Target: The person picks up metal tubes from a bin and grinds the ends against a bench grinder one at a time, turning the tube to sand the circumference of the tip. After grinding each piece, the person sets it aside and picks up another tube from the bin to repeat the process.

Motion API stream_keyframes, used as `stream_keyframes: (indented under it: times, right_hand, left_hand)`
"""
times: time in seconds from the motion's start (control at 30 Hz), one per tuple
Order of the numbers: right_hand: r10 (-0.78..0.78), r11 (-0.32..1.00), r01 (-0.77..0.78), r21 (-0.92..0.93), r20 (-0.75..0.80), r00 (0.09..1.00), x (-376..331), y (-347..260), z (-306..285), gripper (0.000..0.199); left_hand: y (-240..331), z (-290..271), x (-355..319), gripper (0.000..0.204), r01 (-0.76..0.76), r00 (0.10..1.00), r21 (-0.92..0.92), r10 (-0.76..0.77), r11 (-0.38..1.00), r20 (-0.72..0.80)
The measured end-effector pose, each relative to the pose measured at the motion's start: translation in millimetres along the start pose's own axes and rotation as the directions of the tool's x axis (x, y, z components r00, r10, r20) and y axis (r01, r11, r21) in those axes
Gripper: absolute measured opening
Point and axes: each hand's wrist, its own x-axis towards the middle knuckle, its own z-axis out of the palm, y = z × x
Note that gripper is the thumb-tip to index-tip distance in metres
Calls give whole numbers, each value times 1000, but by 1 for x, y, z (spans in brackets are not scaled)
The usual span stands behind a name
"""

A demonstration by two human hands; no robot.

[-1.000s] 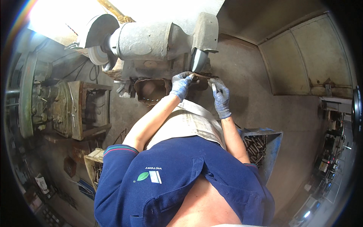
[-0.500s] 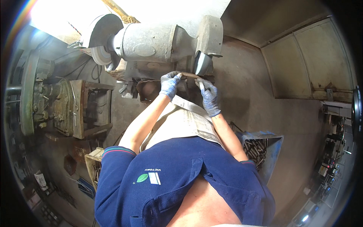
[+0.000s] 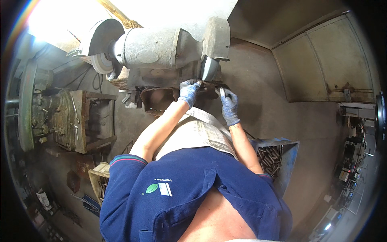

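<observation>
A grey bench grinder stands ahead of me, with a pale, tapered-looking right wheel under its guard. My left hand, in a blue-and-grey glove, pinches the left end of a short, slim metal rod just below that wheel. The rod looks dark and lies partly in shadow; whether it touches the wheel I cannot tell. At its right end is my right hand, gloved alike, with thumb and fingertips closed near the rod. Its exact grip is hard to make out.
The grinder's left wheel is pale and partly guarded. A blue-edged bin of metal rods stands by my right elbow, a yellowish crate by my left. Further left is a greenish machine; a metal cabinet stands far right.
Both hands have shifted right with the rod along the front of the right wheel. The whole view has slid slightly, so the grinder appears further left.
</observation>
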Motion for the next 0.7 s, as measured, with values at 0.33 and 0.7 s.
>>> stream_keyframes:
  times: [0.33,0.7]
  right_hand:
    - [88,996,-88,-1,92,992,3,13,33,25]
    - [-128,989,112,95,196,972,-6,12,44,21]
  left_hand:
    - [21,-29,4,6,-46,996,108,54,993,-74]
    - [28,-55,-7,9,-203,979,145,199,968,40]
